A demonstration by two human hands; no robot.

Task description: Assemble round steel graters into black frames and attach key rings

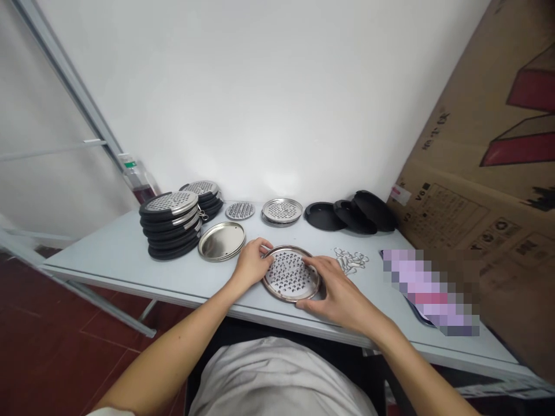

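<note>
Wears a pale grey cloth shirt [281, 381]; grasps a round, silver metal grater plate [291, 277] between the curled fingers of left hand [252, 260] and right hand [333, 284], near the front edge of a long grey table [173, 278]. Looks light, stiff, slick; probably best held by the rim, clear of the teeth.

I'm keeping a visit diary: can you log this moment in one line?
left hand: on round grater, left rim | right hand: on same grater, right side | nearby: metal plates left, wire clips right
</note>
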